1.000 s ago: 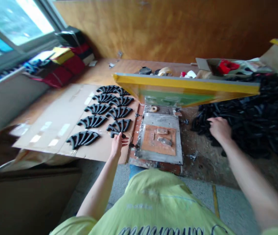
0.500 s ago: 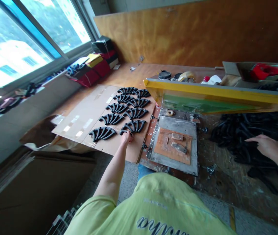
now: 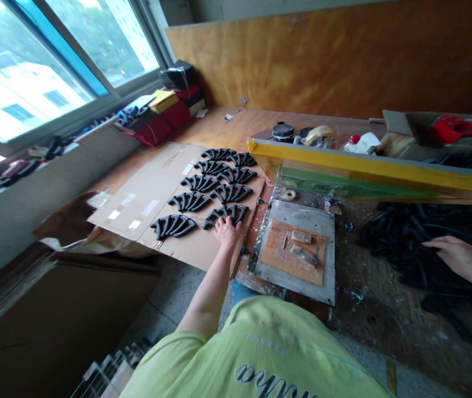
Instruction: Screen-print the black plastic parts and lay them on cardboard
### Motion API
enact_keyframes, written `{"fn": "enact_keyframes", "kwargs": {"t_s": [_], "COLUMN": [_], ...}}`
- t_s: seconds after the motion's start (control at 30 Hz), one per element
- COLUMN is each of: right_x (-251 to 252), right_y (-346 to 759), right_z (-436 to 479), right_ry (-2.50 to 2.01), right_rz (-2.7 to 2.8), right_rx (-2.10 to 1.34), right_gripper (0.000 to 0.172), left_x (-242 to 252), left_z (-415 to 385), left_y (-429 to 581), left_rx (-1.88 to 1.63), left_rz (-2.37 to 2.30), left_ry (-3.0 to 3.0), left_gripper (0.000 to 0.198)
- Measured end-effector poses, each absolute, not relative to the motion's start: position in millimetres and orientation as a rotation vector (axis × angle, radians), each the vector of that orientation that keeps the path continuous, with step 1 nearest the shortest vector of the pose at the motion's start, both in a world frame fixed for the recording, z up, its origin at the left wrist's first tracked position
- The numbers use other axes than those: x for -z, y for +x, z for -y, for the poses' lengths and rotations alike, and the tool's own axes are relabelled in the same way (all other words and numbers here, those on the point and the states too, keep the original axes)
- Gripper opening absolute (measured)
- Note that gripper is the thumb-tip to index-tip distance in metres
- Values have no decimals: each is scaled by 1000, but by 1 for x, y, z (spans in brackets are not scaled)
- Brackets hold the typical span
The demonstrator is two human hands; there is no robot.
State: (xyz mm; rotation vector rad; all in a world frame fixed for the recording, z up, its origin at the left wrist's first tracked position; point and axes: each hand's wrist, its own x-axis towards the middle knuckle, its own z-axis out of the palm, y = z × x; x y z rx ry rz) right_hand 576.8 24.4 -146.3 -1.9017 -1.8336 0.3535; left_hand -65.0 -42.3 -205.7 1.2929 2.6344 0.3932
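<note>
Several fan-shaped groups of black curved pieces [image 3: 174, 226] lie in two columns on a flat cardboard sheet [image 3: 128, 205]. My left hand [image 3: 227, 233] rests on the lower edge of the nearest group in the right column [image 3: 233, 213], its fingers spread over the pieces. Over at the right, my right hand [image 3: 456, 255] is at a dark heap of loose black pieces [image 3: 405, 243]. Its thumb and fingers are bent towards each other, and anything between them is too dark to make out.
Between my hands sits a metal plate [image 3: 271, 273] with a wooden board [image 3: 275, 251] and small blocks. Beyond it, a yellow-edged screen frame [image 3: 343, 160] is raised. Tape and jars [image 3: 283, 131] stand behind, with an open carton [image 3: 397, 124] at the right.
My left hand has moved right along the lower edge of the nearest group, and its fingers are more spread. My right hand has shifted slightly at the heap. The screen frame appears a little lower.
</note>
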Motion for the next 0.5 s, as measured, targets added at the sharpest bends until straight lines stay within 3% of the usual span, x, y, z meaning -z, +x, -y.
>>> {"fn": "enact_keyframes", "kwargs": {"t_s": [0.2, 0.33, 0.5], "right_x": [135, 128, 127], "right_y": [576, 564, 536], "right_z": [-41, -33, -20], "right_ry": [-2187, -2268, -1975], "right_rz": [1509, 1436, 1567], "right_rx": [-474, -563, -616], "right_gripper": [8, 20, 35], "left_x": [208, 205, 204], "left_z": [15, 14, 18], "left_y": [-59, -79, -123], "left_rx": [-288, -255, -179], "left_rz": [-2639, -2596, -2451], "left_ry": [1176, 1335, 1607], "left_gripper": [62, 59, 59]}}
